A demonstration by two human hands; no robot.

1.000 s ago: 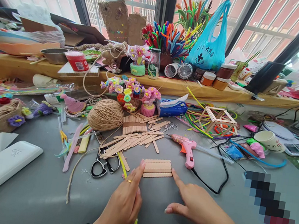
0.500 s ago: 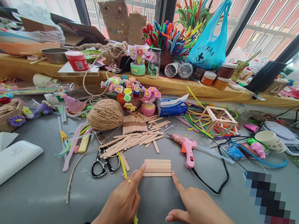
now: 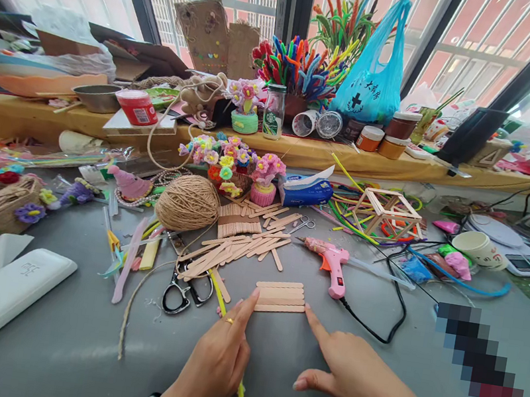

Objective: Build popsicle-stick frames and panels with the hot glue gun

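The left hand [image 3: 215,355] had its index finger extended to the left end of a row of wooden sticks [image 3: 280,300]; it gripped nothing visible. The right hand [image 3: 356,367], thumb spread well away from its index finger, held nothing and pointed at the right end. The row lay flat on the grey table [image 3: 81,344], between both fingertips. Beyond lay scissors [image 3: 188,292], a pink glue gun [image 3: 334,263], loose sticks [image 3: 239,251] and a twine ball [image 3: 188,203].

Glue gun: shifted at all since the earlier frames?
No. The glue gun shows no visible shift either way against the shelf behind it; its nozzle points the same way, beside the small scissors.
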